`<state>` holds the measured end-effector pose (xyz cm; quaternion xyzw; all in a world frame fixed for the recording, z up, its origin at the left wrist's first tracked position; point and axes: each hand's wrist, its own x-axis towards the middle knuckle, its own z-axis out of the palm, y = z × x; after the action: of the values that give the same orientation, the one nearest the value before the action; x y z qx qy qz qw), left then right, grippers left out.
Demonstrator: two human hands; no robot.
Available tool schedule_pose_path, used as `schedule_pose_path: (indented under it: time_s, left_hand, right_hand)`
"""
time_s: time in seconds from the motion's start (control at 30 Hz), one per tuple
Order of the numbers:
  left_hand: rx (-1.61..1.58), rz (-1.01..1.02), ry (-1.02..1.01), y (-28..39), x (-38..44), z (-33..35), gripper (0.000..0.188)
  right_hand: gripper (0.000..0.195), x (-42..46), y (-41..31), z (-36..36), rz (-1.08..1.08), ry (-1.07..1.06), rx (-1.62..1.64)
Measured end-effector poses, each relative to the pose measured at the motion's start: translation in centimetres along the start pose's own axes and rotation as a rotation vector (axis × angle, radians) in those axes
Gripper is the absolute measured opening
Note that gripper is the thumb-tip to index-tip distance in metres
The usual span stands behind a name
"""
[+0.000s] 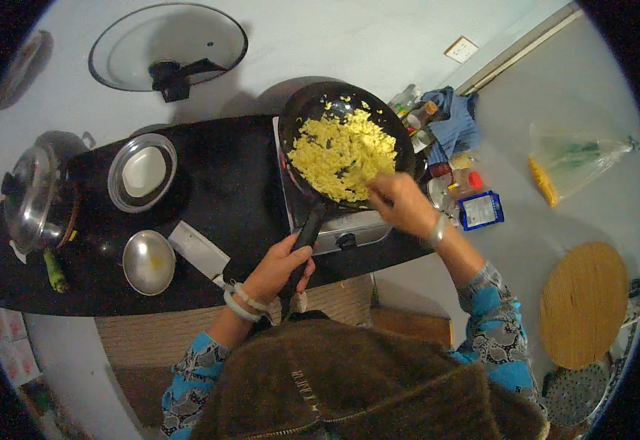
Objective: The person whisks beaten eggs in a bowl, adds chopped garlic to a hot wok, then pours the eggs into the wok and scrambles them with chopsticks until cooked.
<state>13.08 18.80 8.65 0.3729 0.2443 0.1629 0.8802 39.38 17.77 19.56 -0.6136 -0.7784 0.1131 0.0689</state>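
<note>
A dark wok point(292, 124) sits tilted on the stove point(331, 235), with yellow scrambled egg point(347, 151), or a similar crumbly yellow food, spread over its inside. My left hand point(282, 265) is wrapped around the wok's black handle point(313, 223). Over the near right rim of the wok is my right hand point(405, 202), blurred, its fingers curled and pointing down to the food. Whether those fingers hold a utensil is hidden by the blur. On the stove front, below the wok, shows a black knob point(346, 241).
Left on the black counter point(226, 165) are a lidded pot point(37, 198), a glass lid or bowl with a white dish point(144, 171), a metal bowl point(148, 264), a cleaver point(199, 250) and a green vegetable piece point(55, 270). Seasoning bottles point(420, 116) and a blue packet point(480, 210) stand right.
</note>
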Motion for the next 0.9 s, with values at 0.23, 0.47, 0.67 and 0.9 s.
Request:
schedule_pose_path:
  time_s: [0.23,0.47,0.67,0.9]
  left_hand:
    - [0.038,0.041,0.079,-0.1,0.1,0.7,0.024]
    - [0.064,0.253,0.635,-2.5,-5.4,-1.2,0.035]
    - [0.133,0.291,0.789,-7.6,-6.7,0.2,0.033]
    - [0.272,0.132,0.743,-12.3,-3.9,5.8,0.027]
  right_hand:
    - [0.020,6.8,5.6,2.1,-0.396,0.202,-0.093]
    - [0.011,-2.0,8.6,-3.2,-0.327,0.054,0.035]
    - [0.015,3.6,8.0,0.3,-0.479,0.093,0.240]
    - [0.020,-1.3,11.3,-5.0,-0.474,-0.011,-0.041]
